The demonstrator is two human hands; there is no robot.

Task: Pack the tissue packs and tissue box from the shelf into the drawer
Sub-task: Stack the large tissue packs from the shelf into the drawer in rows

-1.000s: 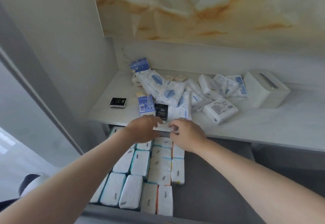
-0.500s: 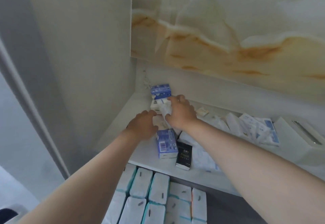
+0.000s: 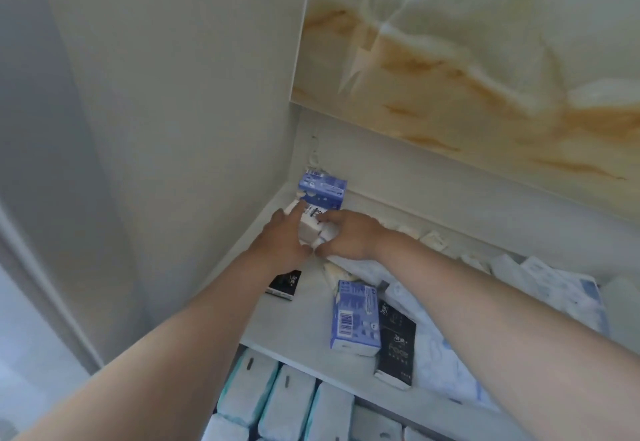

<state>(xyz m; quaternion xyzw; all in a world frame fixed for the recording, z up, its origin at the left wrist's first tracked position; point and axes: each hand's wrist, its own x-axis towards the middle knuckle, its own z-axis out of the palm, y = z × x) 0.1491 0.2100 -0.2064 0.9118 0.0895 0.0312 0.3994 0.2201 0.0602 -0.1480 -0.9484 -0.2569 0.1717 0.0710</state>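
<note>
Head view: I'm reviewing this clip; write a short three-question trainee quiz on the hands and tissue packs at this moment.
1. True or false: the left hand and right hand both grip the white tissue pack at the shelf's back corner.
2. What lies against the barcoded blue tissue pack? A) black tissue pack B) a mug C) scissors
3. Do the rows of white packs sit above or below the shelf?
Key: 1 true; 2 A; 3 below.
</note>
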